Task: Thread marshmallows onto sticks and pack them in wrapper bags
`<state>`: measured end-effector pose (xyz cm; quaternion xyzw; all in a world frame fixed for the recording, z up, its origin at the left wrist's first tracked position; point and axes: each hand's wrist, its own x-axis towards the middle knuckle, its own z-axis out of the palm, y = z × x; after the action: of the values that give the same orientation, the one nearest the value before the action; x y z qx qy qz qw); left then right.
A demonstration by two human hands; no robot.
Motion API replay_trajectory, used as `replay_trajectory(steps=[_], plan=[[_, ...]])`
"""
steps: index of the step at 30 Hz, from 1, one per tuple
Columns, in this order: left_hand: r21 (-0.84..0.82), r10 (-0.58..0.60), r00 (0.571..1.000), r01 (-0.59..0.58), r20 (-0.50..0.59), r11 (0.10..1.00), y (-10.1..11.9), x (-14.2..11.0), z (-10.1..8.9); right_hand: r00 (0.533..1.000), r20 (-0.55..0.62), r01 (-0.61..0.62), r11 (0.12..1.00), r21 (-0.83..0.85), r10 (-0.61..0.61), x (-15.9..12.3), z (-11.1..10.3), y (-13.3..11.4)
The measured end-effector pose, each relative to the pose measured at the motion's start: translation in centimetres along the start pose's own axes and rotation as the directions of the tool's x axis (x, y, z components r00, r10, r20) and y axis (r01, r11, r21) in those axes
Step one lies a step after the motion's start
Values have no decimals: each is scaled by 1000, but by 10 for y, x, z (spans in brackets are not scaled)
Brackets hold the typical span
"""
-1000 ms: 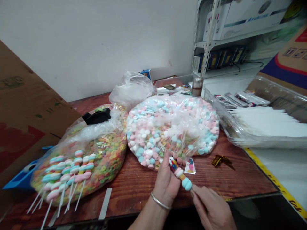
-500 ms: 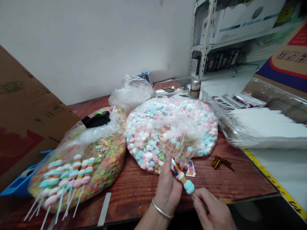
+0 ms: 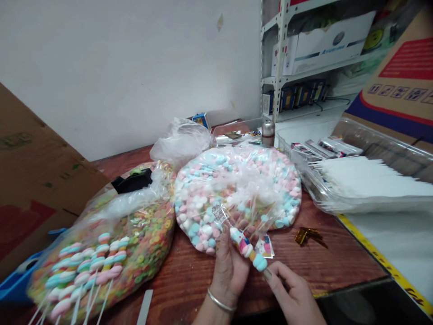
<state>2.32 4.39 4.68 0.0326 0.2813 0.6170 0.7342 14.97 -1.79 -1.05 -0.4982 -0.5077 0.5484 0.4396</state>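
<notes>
My left hand [image 3: 230, 271], with a silver bangle [image 3: 221, 303] on the wrist, is shut on a marshmallow skewer [image 3: 245, 248] with pink, white and blue pieces. My right hand [image 3: 287, 291] is at the skewer's lower end, fingertips beside the blue marshmallow. Behind the skewer lies a large plastic bag of pink, white and blue marshmallows [image 3: 233, 198], with a small printed card [image 3: 265, 246] at its edge. To the left, a bag of colored cereal rings [image 3: 145, 239] carries several finished skewers [image 3: 84, 266] with white sticks.
The bags lie on a reddish wooden table [image 3: 338, 259]. A transparent tray of white sticks [image 3: 372, 185] stands at right, near gold foil ties [image 3: 306, 235]. A metal canister [image 3: 268, 133], white shelving [image 3: 280, 58] and cardboard sheets [image 3: 34, 162] surround the table.
The whole scene has shifted left and down in view. The skewer now tilts more steeply toward the upper left, and both hands have moved slightly left with it.
</notes>
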Motion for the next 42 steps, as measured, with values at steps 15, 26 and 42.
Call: replay_trajectory(steps=[15, 26, 42], plan=[[-30, -7, 995, 4, -100, 1000, -9, 2, 13, 989, 110, -99, 995, 2, 98, -14, -11, 0], [84, -29, 999, 32, -27, 996, -31, -10, 12, 858, 56, 373, 546, -750, -510, -9, -15, 4], [161, 14, 1000, -13, -7, 987, -25, -7, -1, 936, -7, 284, 764, -579, -353, -9, -8, 4]])
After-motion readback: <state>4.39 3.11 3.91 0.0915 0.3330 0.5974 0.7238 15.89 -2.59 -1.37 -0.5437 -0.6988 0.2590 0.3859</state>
